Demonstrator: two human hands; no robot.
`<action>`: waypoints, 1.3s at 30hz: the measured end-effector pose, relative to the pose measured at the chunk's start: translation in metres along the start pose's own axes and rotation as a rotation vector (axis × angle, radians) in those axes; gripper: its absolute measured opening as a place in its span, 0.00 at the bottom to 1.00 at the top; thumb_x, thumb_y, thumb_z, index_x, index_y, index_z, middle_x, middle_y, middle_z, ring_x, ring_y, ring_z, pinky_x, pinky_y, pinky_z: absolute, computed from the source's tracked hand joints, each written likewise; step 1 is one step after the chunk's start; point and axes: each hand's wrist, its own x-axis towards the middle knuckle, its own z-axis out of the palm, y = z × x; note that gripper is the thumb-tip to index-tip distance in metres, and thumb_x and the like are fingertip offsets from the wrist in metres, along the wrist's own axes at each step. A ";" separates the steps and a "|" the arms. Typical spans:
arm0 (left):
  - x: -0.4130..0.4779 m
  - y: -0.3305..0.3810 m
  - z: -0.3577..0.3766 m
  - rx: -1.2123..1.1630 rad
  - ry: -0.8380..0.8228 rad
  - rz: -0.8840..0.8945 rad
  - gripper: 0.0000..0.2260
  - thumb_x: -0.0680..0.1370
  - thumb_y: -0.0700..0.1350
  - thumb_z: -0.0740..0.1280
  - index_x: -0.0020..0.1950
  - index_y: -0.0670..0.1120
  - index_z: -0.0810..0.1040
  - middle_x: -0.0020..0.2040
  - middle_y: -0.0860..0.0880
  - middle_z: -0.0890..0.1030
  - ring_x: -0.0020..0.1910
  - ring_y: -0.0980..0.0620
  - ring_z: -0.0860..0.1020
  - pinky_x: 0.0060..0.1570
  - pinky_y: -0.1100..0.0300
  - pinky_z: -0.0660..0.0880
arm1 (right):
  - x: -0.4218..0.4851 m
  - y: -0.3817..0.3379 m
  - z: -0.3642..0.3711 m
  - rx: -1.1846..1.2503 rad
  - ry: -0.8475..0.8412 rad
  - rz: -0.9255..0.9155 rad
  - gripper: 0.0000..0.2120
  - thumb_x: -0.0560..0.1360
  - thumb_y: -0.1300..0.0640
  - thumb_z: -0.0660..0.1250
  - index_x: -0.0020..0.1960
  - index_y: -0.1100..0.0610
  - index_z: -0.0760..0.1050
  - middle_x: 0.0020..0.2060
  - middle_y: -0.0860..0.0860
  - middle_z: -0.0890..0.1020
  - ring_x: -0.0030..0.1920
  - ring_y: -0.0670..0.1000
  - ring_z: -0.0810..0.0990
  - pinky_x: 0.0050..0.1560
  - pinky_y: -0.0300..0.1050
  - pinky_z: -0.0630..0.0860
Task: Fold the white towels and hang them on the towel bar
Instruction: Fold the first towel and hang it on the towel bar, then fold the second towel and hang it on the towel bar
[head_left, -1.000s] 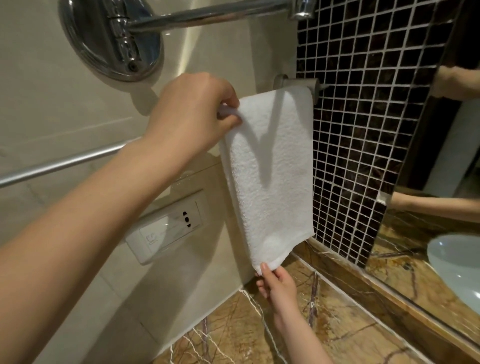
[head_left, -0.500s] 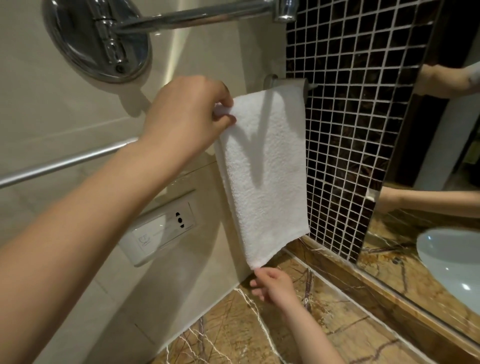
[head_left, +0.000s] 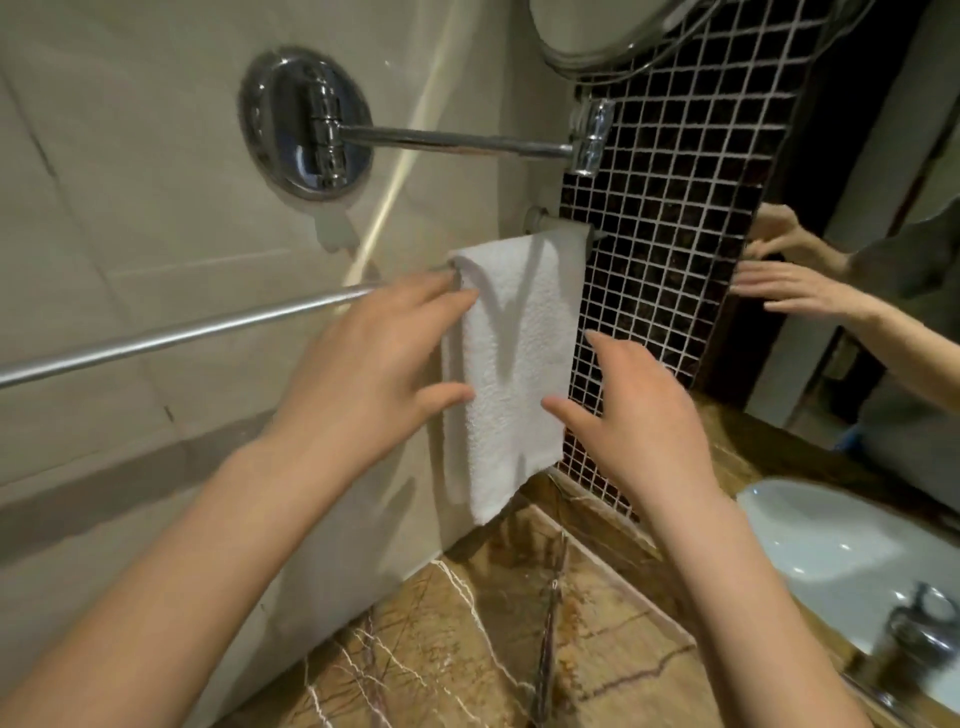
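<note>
Hanging towel: a folded white terry towel (head_left: 519, 364) drapes over the right end of the round silver metal towel bar (head_left: 182, 332). Its lower corner ends above the desk.
Left hand (head_left: 363, 374): open, with the fingers straight and spread. The fingertips reach the towel's left edge near the bar and the thumb lies across the cloth lower down. It grips nothing, and blur hides whether it presses the cloth.
Right hand (head_left: 639, 415): open and spread, holding nothing. The thumb tip is in front of the towel's right side and the forefinger is at its right edge.
Desk: a brown veined marble desk (head_left: 467, 649) runs below the towel, with a white oval basin (head_left: 831, 545) set into it at the right.
Wall: beige tiles carry a round chrome mount with a swing arm (head_left: 306, 124) above the bar. Dark mosaic tiles (head_left: 675, 208) lie behind the towel's right side.
Mirror (head_left: 883, 156): it reflects both spread hands.
</note>
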 end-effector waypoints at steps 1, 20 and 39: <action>-0.012 0.001 0.001 -0.024 -0.037 -0.031 0.36 0.66 0.53 0.76 0.71 0.48 0.69 0.71 0.45 0.69 0.71 0.44 0.66 0.66 0.43 0.67 | -0.007 -0.006 -0.005 -0.027 -0.008 -0.011 0.37 0.72 0.36 0.65 0.74 0.52 0.60 0.68 0.49 0.71 0.68 0.51 0.69 0.68 0.55 0.68; -0.021 0.049 0.003 -0.282 -0.265 0.245 0.37 0.70 0.67 0.64 0.75 0.57 0.58 0.77 0.50 0.59 0.75 0.49 0.56 0.72 0.51 0.56 | -0.122 -0.047 -0.103 -0.418 -0.019 0.381 0.33 0.74 0.36 0.60 0.74 0.49 0.57 0.68 0.48 0.68 0.71 0.52 0.63 0.69 0.60 0.61; -0.091 0.319 -0.036 -0.748 -0.305 0.964 0.33 0.70 0.66 0.63 0.72 0.56 0.64 0.71 0.49 0.69 0.71 0.49 0.65 0.67 0.50 0.64 | -0.365 -0.038 -0.258 -0.702 0.342 1.128 0.32 0.75 0.37 0.59 0.75 0.48 0.57 0.69 0.47 0.70 0.69 0.49 0.68 0.69 0.59 0.65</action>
